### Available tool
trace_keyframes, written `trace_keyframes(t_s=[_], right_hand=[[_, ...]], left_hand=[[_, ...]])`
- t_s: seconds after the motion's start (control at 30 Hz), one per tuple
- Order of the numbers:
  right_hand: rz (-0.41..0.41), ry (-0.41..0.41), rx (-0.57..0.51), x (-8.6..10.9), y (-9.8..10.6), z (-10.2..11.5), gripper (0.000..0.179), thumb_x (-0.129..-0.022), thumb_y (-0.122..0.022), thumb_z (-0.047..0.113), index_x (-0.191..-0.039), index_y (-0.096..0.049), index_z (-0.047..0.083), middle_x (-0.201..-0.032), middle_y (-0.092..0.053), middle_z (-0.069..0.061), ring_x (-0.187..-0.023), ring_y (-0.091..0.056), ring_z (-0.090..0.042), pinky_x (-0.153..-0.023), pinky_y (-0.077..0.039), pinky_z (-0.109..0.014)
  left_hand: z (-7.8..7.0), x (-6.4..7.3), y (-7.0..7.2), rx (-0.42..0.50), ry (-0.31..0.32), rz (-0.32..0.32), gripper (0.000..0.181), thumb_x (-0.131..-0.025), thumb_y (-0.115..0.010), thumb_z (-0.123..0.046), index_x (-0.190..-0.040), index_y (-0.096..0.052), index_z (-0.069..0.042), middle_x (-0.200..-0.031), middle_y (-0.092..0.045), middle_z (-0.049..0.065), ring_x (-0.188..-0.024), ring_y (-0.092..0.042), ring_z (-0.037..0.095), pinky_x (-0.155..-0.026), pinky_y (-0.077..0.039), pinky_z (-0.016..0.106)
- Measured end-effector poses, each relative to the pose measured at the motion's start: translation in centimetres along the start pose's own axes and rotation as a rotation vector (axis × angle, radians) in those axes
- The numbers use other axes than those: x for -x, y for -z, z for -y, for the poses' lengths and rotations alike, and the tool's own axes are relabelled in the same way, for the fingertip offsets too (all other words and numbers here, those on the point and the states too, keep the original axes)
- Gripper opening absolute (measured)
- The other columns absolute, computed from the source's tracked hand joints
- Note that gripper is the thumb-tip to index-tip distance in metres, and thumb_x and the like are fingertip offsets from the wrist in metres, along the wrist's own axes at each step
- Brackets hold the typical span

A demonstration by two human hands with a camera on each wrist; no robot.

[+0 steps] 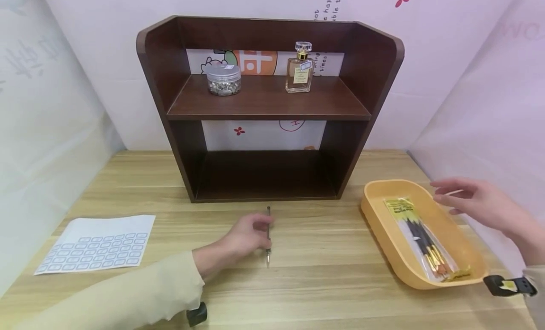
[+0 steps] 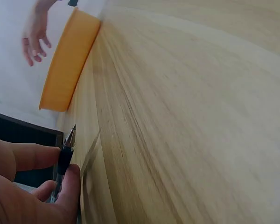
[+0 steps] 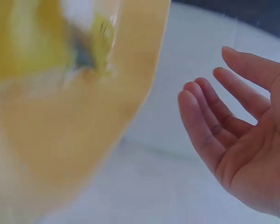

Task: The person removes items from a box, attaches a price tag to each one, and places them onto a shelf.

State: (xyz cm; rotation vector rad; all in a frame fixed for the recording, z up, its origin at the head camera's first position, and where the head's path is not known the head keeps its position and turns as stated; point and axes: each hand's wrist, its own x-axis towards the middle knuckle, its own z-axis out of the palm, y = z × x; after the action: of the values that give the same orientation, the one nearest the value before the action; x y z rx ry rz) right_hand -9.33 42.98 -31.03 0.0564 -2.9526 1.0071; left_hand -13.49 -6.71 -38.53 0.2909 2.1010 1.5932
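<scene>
My left hand (image 1: 246, 235) pinches a slim pen (image 1: 268, 258) in front of the shelf. In the left wrist view the pen (image 2: 65, 156) has a dark grip and a silver tip, held between thumb and fingers close over the table, its shadow beside it. My right hand (image 1: 479, 202) hovers by the right rim of a yellow-orange tray (image 1: 385, 240), holding nothing. Its fingers are loosely bent and spread in the right wrist view, the palm (image 3: 252, 163) showing. Inside the tray lies a clear packet of paintbrushes (image 1: 421, 240) with a yellow label.
A dark brown two-tier shelf (image 1: 268, 110) stands at the back. Its upper tier bears a clear lidded jar (image 1: 224, 80) and a perfume bottle (image 1: 299, 70). A sheet of blue-bordered labels (image 1: 100, 242) lies at the left. White printed sheeting (image 1: 481, 98) encloses the wooden table (image 1: 315, 278).
</scene>
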Motion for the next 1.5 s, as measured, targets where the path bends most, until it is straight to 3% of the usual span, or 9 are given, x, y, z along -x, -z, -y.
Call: trace_keyframes(t_s=[0.1, 0.27, 0.37, 0.5, 0.67, 0.93, 1.23, 1.33, 1.5], right_hand=[[-0.043, 0.052, -0.004, -0.3, -0.8, 2.2, 0.03, -0.095, -0.071, 0.016, -0.124, -0.065, 0.007, -0.103, -0.066, 0.026, -0.082, -0.067, -0.003, -0.064, -0.057, -0.025], [-0.121, 0.145, -0.08, -0.7, -2.8, 5.9, 0.032, -0.093, -0.073, 0.01, -0.124, -0.067, 0.007, -0.106, -0.069, 0.022, -0.083, -0.068, -0.002, -0.069, -0.053, -0.015], [-0.165, 0.208, -0.121, -1.0, -4.2, 8.2, 0.034, -0.09, -0.075, 0.005, -0.123, -0.068, 0.006, -0.11, -0.068, 0.021, -0.09, -0.066, 0.002, -0.073, -0.051, -0.011], [-0.2, 0.292, -0.193, -1.6, -5.8, 11.0, 0.038, -0.088, -0.075, -0.001, -0.125, -0.067, 0.006, -0.113, -0.069, 0.014, -0.093, -0.067, -0.001, -0.075, -0.054, -0.014], [-0.202, 0.347, -0.275, -2.1, -7.4, 13.6, 0.046, -0.087, -0.074, -0.005, -0.131, -0.065, 0.007, -0.114, -0.067, 0.008, -0.092, -0.069, -0.005, -0.07, -0.057, -0.02], [-0.194, 0.429, -0.316, -3.0, -9.6, 16.7, 0.058, -0.086, -0.074, -0.006, -0.139, -0.059, 0.013, -0.112, -0.066, 0.0, -0.088, -0.069, -0.01, -0.066, -0.058, -0.023], [-0.112, 0.474, -0.406, -3.9, -11.6, 18.4, 0.056, -0.087, -0.075, -0.004, -0.138, -0.059, 0.014, -0.111, -0.065, -0.006, -0.085, -0.07, -0.016, -0.063, -0.058, -0.027], [-0.075, 0.47, -0.432, -4.0, -12.2, 19.1, 0.055, -0.087, -0.076, -0.002, -0.138, -0.06, 0.015, -0.112, -0.065, -0.006, -0.087, -0.07, -0.018, -0.064, -0.059, -0.03], [-0.011, 0.461, -0.459, -4.1, -13.0, 20.1, 0.054, -0.088, -0.076, 0.002, -0.137, -0.06, 0.017, -0.116, -0.065, -0.006, -0.09, -0.07, -0.021, -0.07, -0.06, -0.033]], left_hand=[[-0.2, 0.5, 0.6, -0.066, -0.004, 0.03, 0.065, -0.076, -0.071, 0.013, -0.137, -0.056, 0.001, -0.136, -0.057, 0.019, -0.121, -0.054, 0.036, -0.099, -0.05, 0.045], [-0.3, 1.3, 1.3, -0.16, -0.018, 0.057, 0.064, -0.075, -0.074, 0.013, -0.136, -0.057, 0.003, -0.13, -0.062, 0.016, -0.105, -0.059, 0.027, -0.094, -0.052, 0.041], [-0.3, 1.4, 1.4, -0.192, -0.028, 0.061, 0.063, -0.075, -0.074, 0.013, -0.135, -0.058, 0.005, -0.117, -0.065, 0.014, -0.092, -0.059, 0.022, -0.086, -0.054, 0.036], [-0.2, 1.4, 1.4, -0.223, -0.039, 0.064, 0.063, -0.075, -0.074, 0.014, -0.135, -0.057, 0.006, -0.095, -0.064, 0.012, -0.075, -0.057, 0.018, -0.072, -0.056, 0.032], [-0.1, 1.4, 1.3, -0.237, -0.041, 0.062, 0.063, -0.075, -0.074, 0.013, -0.135, -0.056, 0.007, -0.083, -0.061, 0.009, -0.066, -0.056, 0.017, -0.056, -0.052, 0.029], [-0.1, 1.5, 1.4, -0.263, -0.041, 0.066, 0.062, -0.076, -0.076, 0.01, -0.135, -0.056, 0.007, -0.075, -0.061, 0.006, -0.062, -0.053, 0.014, -0.053, -0.047, 0.025], [-0.3, 1.4, 1.4, -0.242, -0.054, 0.068, 0.061, -0.073, -0.075, 0.013, -0.132, -0.057, 0.008, -0.089, -0.063, 0.011, -0.067, -0.056, 0.016, -0.061, -0.052, 0.03], [-0.1, 1.4, 1.5, -0.165, -0.046, 0.068, 0.061, -0.075, -0.076, 0.011, -0.133, -0.057, 0.006, -0.11, -0.064, 0.018, -0.07, -0.062, 0.017, -0.063, -0.056, 0.033], [0.7, 1.7, 2.2, 0.004, -0.015, 0.038, 0.056, -0.082, -0.077, 0.001, -0.135, -0.058, -0.001, -0.137, -0.051, 0.027, -0.08, -0.069, 0.024, -0.067, -0.06, 0.039]])
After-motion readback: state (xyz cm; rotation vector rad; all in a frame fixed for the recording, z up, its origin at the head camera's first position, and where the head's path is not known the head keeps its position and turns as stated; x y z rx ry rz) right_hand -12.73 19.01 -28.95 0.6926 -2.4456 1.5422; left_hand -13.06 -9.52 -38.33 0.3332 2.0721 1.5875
